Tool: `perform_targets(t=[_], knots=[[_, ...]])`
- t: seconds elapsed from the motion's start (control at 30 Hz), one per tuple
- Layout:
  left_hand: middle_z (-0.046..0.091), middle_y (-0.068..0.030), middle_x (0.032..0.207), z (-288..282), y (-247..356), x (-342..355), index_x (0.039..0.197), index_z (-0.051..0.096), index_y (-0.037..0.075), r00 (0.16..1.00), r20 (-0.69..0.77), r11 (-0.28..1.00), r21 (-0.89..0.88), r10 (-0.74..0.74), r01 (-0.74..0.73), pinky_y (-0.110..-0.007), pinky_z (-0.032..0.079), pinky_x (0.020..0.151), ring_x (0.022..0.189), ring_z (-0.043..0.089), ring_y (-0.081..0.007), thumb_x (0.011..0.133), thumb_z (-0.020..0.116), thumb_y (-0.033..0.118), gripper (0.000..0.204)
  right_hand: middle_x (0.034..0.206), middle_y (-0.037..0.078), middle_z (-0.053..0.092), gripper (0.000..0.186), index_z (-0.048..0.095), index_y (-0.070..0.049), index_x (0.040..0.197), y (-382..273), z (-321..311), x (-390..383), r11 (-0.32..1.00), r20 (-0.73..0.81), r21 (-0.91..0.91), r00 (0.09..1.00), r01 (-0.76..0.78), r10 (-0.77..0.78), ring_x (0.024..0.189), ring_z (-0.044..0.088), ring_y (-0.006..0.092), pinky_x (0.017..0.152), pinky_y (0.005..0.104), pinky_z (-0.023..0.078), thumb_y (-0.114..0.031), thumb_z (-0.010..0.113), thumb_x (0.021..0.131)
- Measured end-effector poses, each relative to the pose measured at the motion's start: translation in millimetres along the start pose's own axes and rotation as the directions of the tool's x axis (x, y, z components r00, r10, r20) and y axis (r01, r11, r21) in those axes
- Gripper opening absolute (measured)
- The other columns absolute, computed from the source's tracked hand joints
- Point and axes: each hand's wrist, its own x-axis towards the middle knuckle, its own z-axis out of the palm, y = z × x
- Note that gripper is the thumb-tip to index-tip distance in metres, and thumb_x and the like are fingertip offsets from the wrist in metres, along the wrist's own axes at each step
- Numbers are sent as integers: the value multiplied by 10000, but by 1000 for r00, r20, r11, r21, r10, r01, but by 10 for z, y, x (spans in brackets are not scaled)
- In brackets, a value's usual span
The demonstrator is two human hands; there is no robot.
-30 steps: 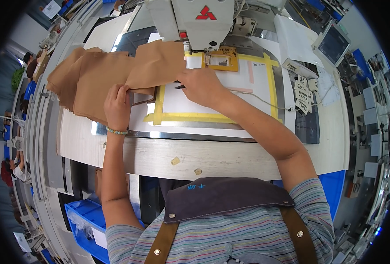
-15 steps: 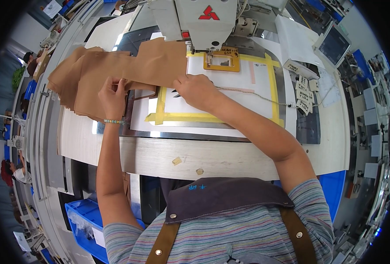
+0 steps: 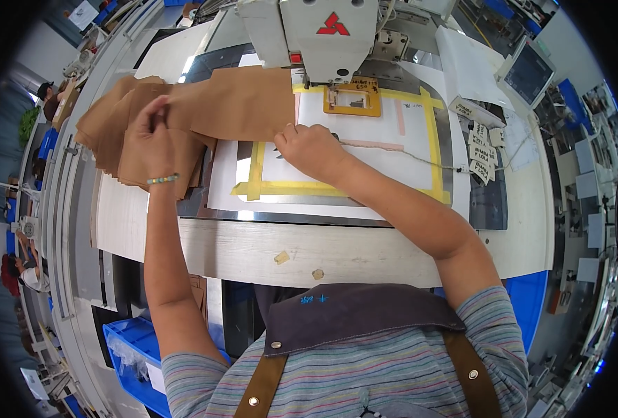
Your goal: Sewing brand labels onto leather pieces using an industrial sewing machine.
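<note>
Over the pale worktop (image 3: pixel 253 247), a brown sheet (image 3: pixel 242 111) stretches leftward from the right hand (image 3: pixel 312 150), fingers pinching its near corner; the left hand (image 3: pixel 152 146) is by its far end, grasp unclear.

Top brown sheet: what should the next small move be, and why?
Perhaps bring the left hand flat onto the brown sheet to steady it: that hand is over the pile, fingers bent, while the right hand is at the sheet's lower right corner.
</note>
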Motion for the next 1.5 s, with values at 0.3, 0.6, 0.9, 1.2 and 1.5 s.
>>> perform_targets(t=[0.3, 0.6, 0.9, 1.2, 1.5], knots=[[756, -100, 1256, -1343, -474, -99, 1215, 766, 67, 973, 192, 334, 932, -129, -140, -390, 518, 1062, 1257, 659, -283, 967, 653, 26, 276, 828, 41, 604, 148, 615, -79, 901, -68, -34, 45, 999, -47, -17, 998, 42, -43, 739, 681, 138, 496, 272, 535, -90, 737, 819], [701, -104, 1150, 0, 250, -929, 1202, 683, 15, 605, 759, 524, 423, 241, -739, -398, 573, 875, 1054, 675, -293, 852, 693, 51, 352, 933, 39, 658, 153, 632, -74, 909, 88, 8, -6, 998, -90, -42, 995, 41, -45, 791, 694, 139, 514, 266, 537, -108, 741, 807], [650, -81, 989, 427, 337, -771, 1058, 698, 30, 649, 614, 481, 446, 449, -755, -388, 557, 766, 904, 652, -265, 834, 683, 20, 225, 950, 25, 652, 161, 647, -83, 919, 438, -248, -226, 997, -221, -60, 974, 42, -55, 796, 665, 153, 567, 284, 559, -118, 731, 786], [647, -78, 978, 312, 368, -849, 1055, 724, 21, 578, 728, 488, 378, 368, -786, -392, 551, 783, 917, 645, -265, 828, 680, -7, 233, 911, 19, 625, 97, 689, -93, 913, 312, -68, -278, 998, -3, 34, 999, -46, 46, 924, 666, 163, 593, 306, 559, -138, 724, 834], [635, -70, 960, 881, 464, -806, 1128, 723, 10, 433, 786, 471, 208, 441, -857, -384, 554, 800, 921, 642, -247, 818, 675, 29, 314, 994, 26, 654, 119, 713, -77, 927, 640, -479, -714, 988, 94, -133, 991, -77, 90, 1023, 666, 192, 662, 325, 603, -110, 705, 813]])
